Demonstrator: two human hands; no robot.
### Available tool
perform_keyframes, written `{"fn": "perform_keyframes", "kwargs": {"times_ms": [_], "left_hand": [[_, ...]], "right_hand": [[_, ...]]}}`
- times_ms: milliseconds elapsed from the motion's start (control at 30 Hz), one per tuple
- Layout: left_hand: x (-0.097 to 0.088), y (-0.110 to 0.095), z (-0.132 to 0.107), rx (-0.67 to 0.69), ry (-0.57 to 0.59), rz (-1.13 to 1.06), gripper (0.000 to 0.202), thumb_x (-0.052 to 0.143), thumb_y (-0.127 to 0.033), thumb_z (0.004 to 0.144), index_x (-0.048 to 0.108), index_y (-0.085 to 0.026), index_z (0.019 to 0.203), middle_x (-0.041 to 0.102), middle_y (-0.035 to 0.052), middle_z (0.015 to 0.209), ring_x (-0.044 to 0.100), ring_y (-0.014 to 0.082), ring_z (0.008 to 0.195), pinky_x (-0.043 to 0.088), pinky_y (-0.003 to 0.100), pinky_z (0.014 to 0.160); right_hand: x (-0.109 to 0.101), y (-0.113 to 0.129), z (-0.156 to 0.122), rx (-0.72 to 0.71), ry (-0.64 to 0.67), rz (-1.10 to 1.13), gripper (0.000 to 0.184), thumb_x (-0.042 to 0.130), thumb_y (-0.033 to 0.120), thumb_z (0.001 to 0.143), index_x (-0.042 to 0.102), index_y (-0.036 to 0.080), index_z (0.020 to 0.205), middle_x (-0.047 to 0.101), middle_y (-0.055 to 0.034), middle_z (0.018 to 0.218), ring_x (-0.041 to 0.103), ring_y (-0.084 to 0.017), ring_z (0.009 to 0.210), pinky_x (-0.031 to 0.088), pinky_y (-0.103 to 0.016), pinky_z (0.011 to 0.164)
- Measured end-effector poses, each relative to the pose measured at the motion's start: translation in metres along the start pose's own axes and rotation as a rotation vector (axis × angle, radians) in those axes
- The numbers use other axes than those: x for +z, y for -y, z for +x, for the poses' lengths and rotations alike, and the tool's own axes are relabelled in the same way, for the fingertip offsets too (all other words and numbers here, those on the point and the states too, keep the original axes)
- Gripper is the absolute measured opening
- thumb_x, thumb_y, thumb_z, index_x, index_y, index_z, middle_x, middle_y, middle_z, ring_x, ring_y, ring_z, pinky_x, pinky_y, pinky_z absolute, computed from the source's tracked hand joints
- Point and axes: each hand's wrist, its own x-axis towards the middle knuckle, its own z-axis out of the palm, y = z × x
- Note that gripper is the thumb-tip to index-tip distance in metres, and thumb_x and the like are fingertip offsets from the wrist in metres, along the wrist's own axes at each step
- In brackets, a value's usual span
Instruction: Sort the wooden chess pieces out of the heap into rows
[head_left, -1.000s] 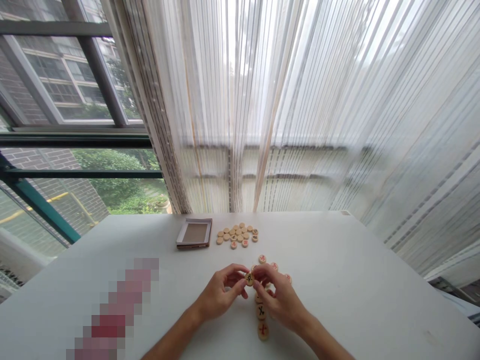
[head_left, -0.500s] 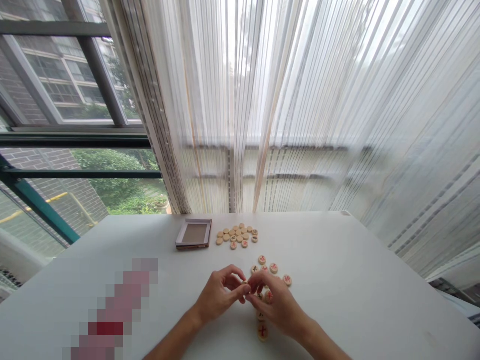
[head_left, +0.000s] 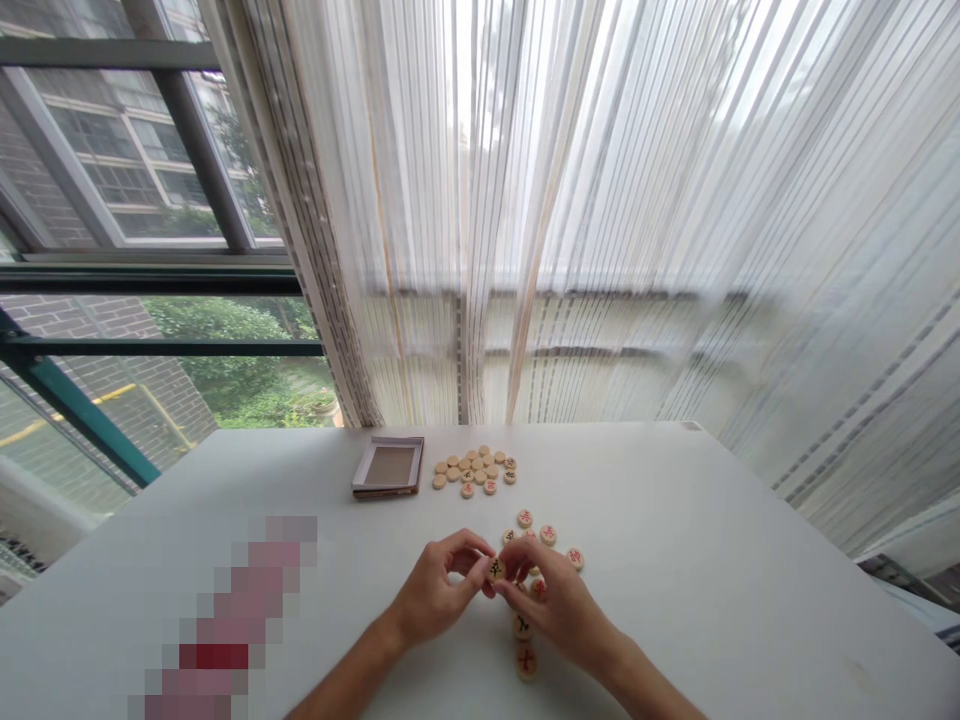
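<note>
Between the fingertips of both hands is a round wooden Chinese chess piece (head_left: 496, 569), its black character turned up toward me. My left hand (head_left: 444, 583) pinches its left side with thumb and fingers. From the other side my right hand (head_left: 551, 603) grips it, also closed. Under and around the right hand lie more pieces with red or black characters, such as a red-marked piece (head_left: 526, 660) close to me and another red-marked piece (head_left: 574, 559) to the right. The right hand partly covers several of these.
Farther back on the white table (head_left: 675, 600) lies a cluster of chess pieces (head_left: 478, 464), many showing blank faces. Left of it stands a shallow open box (head_left: 388, 467). A pixelated reddish strip (head_left: 232, 610) covers the left side. Striped curtains (head_left: 525, 250) hang behind the table.
The held piece has turned so that its black character now faces me; before, it was mostly hidden by the fingers. Both hands have stayed nearly in place.
</note>
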Motion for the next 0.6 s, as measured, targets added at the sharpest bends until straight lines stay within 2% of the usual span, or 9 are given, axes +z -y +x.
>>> {"fn": "perform_keyframes", "kwargs": {"times_ms": [167, 367, 600], "left_hand": [[-0.001, 0.0014, -0.0001, 0.012, 0.041, -0.033, 0.025, 0.061, -0.034, 0.092, 0.06, -0.013, 0.105, 0.075, 0.01, 0.087, 0.072, 0.0197, 0.074, 0.058, 0.032, 0.073], [0.0004, 0.0061, 0.0013, 0.002, 0.034, -0.019, 0.03, 0.068, -0.035, 0.087, 0.061, -0.015, 0.108, 0.075, 0.0088, 0.087, 0.073, 0.0203, 0.077, 0.058, 0.032, 0.074], [0.0018, 0.0014, -0.0001, 0.008, 0.05, 0.023, 0.031, 0.07, -0.035, 0.084, 0.063, -0.016, 0.108, 0.076, 0.0083, 0.088, 0.073, 0.0208, 0.08, 0.057, 0.03, 0.074]], "right_hand": [[-0.0014, -0.0007, 0.0007, -0.013, -0.028, 0.056, 0.008, 0.062, 0.027, 0.089, 0.062, 0.022, 0.095, 0.066, -0.0026, 0.087, 0.061, -0.016, 0.077, 0.052, -0.028, 0.074], [-0.0038, 0.002, 0.0011, 0.017, -0.049, 0.125, 0.014, 0.053, 0.032, 0.095, 0.063, 0.022, 0.099, 0.069, -0.0026, 0.087, 0.064, -0.016, 0.077, 0.053, -0.028, 0.073], [-0.0049, 0.0023, 0.0018, 0.033, -0.031, 0.149, 0.01, 0.061, 0.03, 0.09, 0.063, 0.021, 0.093, 0.068, -0.0017, 0.085, 0.065, -0.016, 0.076, 0.053, -0.026, 0.071]]}}
